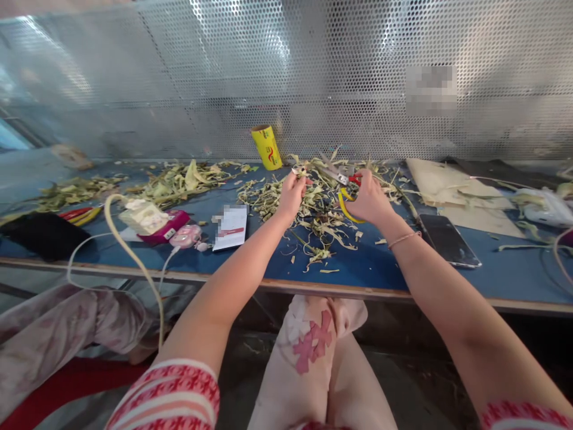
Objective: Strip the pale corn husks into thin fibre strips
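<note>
My left hand (292, 194) pinches a pale green leaf strip (301, 173) at its tip, over a heap of cut leaf trimmings (317, 212) on the blue table (367, 263). My right hand (369, 200) grips a pair of shears with yellow and red handles (345, 190), the blades pointing left toward the strip held by the left hand. The two hands are close together above the heap.
A yellow roll (267, 147) stands at the back by the perforated metal wall. A phone (448, 239) lies right of my right arm, beside cardboard sheets (443, 185). A card (231, 227), pink gadgets (179, 230), cables and more leaves (179, 179) lie left.
</note>
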Available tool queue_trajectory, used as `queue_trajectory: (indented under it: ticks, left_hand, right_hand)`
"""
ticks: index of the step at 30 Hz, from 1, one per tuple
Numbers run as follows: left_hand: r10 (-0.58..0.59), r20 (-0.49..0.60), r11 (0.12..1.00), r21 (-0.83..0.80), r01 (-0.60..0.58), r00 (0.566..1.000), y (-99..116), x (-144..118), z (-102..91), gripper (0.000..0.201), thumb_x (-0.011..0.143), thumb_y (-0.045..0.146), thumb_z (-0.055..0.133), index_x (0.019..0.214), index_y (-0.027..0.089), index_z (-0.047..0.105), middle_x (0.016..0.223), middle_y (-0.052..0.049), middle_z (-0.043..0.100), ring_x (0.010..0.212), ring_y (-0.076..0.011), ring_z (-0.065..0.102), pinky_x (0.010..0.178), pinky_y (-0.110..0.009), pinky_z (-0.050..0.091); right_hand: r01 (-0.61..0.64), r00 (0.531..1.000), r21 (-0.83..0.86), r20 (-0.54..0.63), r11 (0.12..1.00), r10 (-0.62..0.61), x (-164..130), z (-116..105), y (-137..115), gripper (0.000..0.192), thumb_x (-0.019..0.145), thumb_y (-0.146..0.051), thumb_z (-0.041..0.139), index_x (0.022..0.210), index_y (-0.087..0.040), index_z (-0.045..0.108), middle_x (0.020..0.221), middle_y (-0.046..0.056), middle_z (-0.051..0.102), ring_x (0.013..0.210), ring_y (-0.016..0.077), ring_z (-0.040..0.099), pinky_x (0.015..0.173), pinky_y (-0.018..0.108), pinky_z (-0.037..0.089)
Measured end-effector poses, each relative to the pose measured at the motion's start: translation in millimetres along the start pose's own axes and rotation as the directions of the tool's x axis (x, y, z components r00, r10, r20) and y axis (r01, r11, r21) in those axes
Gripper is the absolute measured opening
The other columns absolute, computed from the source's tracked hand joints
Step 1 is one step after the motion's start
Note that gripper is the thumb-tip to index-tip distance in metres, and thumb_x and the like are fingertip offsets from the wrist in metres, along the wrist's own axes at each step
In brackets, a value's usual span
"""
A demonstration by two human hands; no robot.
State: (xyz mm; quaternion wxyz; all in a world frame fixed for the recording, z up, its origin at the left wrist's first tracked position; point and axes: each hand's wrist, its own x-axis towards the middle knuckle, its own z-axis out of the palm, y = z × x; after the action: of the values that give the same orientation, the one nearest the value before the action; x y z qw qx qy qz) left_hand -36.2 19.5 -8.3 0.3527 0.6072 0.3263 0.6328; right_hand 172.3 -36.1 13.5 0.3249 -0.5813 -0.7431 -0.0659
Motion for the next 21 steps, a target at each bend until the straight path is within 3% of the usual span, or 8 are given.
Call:
queue_trajectory:
  ticks: [4,8,13,21]
  left_hand:
    - [-0.022,0.016,0.997,-0.075,0.023,1.000,-2.4,1.4,1.7,0.037,0.089,0.052,0.049,0.108,0.022,0.060,0.077,-0.002,0.059,0.056,-0.0075,0.045,0.053,-0.022,0.033]
    - [-0.018,0.030,0.988,-0.153,0.023,0.999,-2.1,-0.2,4.4,0.027,0.090,0.045,0.051,0.103,0.024,0.061,0.074,-0.001,0.056,0.053,-0.0066,0.041,0.049,-0.022,0.030]
    - [-0.056,0.035,0.970,-0.237,0.063,0.998,5.3,-3.6,8.1,0.015,0.089,0.036,0.054,0.098,0.025,0.060,0.062,0.003,0.045,0.048,-0.0065,0.037,0.048,-0.021,0.028]
    - [-0.173,0.092,0.859,-0.473,0.196,0.981,29.8,-14.5,17.1,0.010,0.088,0.013,0.050,0.088,0.021,0.057,0.070,0.002,0.054,0.050,-0.0045,0.039,0.051,-0.020,0.031]
  right_hand:
    - [0.157,0.987,-0.029,-0.025,0.987,-0.158,-3.1,7.3,-2.3,0.084,0.070,-0.054,0.064,0.134,-0.008,0.034,0.127,0.023,0.051,0.124,0.0383,0.044,0.102,0.052,0.038]
    - [0.233,0.971,-0.076,-0.040,0.970,-0.236,-4.3,12.0,-3.4,0.080,0.074,-0.055,0.060,0.135,-0.010,0.035,0.125,0.022,0.051,0.121,0.0392,0.045,0.099,0.055,0.039]
    - [0.227,0.971,-0.118,-0.048,0.967,-0.234,-5.2,10.5,-7.1,0.069,0.077,-0.044,0.059,0.135,-0.013,0.038,0.119,0.020,0.052,0.118,0.0376,0.046,0.094,0.054,0.043]
    - [0.233,0.970,-0.153,-0.033,0.960,-0.241,-5.2,9.6,-9.0,0.054,0.083,-0.041,0.054,0.130,-0.016,0.048,0.110,0.018,0.053,0.110,0.0352,0.048,0.089,0.052,0.046]
